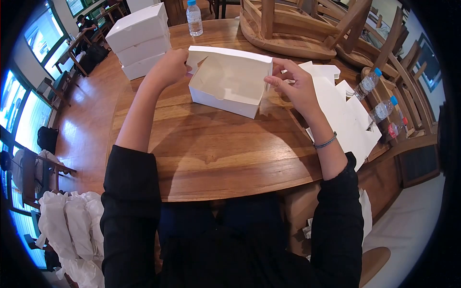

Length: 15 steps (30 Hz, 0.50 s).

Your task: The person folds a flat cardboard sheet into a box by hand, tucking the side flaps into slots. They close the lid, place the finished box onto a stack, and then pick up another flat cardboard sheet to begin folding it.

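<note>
A white cardboard box (223, 98) sits on the wooden table in front of me, its lid raised at the back and its inside bare. My left hand (174, 67) is closed at the lid's left corner, with the fingertips partly hidden behind the card. On the other side, my right hand (291, 82) pinches the right edge of the box between thumb and fingers. Flat white cardboard sheets (343, 115) lie to the right, under and beyond my right forearm.
Closed white boxes (139, 38) are stacked at the back left, near a water bottle (194, 19). More bottles (367, 84) stand at the right. Upturned wooden stools (288, 29) rest at the back. White plastic bags (72, 221) are at lower left, below the table edge (216, 198).
</note>
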Each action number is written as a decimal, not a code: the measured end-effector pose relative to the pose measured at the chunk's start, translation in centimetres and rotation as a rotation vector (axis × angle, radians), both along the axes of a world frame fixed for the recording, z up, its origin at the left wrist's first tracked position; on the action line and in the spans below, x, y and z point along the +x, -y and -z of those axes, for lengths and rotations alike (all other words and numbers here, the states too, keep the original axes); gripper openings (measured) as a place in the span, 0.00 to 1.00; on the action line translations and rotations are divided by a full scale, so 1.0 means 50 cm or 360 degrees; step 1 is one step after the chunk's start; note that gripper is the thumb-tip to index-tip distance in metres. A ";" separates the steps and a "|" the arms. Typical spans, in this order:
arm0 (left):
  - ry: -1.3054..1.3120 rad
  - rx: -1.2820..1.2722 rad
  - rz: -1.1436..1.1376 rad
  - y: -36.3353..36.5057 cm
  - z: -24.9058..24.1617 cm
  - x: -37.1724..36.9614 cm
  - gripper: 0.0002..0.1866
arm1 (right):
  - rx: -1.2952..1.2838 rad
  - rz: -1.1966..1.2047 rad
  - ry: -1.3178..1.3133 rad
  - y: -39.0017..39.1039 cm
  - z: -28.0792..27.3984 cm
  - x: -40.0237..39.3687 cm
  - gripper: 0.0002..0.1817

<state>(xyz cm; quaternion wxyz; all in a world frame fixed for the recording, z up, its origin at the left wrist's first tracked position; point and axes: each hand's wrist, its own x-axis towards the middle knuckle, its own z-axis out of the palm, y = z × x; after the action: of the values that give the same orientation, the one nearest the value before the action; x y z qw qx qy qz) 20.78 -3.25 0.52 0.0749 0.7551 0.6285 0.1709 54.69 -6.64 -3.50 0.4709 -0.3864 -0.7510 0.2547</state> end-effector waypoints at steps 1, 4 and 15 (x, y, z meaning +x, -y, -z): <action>-0.0001 -0.0031 -0.0011 0.005 -0.003 0.005 0.11 | -0.0056 -0.0021 0.0001 0.006 -0.002 -0.004 0.26; -0.0092 -0.0092 0.0007 0.008 -0.008 0.018 0.11 | -0.0153 -0.0057 0.0004 0.007 0.002 -0.007 0.26; 0.0653 -0.0141 0.0079 -0.001 -0.005 0.009 0.14 | -0.0237 -0.0126 -0.0259 0.018 -0.001 -0.016 0.24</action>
<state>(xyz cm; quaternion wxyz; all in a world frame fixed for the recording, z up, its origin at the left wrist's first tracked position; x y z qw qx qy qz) 21.22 -3.20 0.78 0.2387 0.7157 0.5881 0.2914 53.86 -7.55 -3.45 0.4900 -0.3684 -0.7040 0.3586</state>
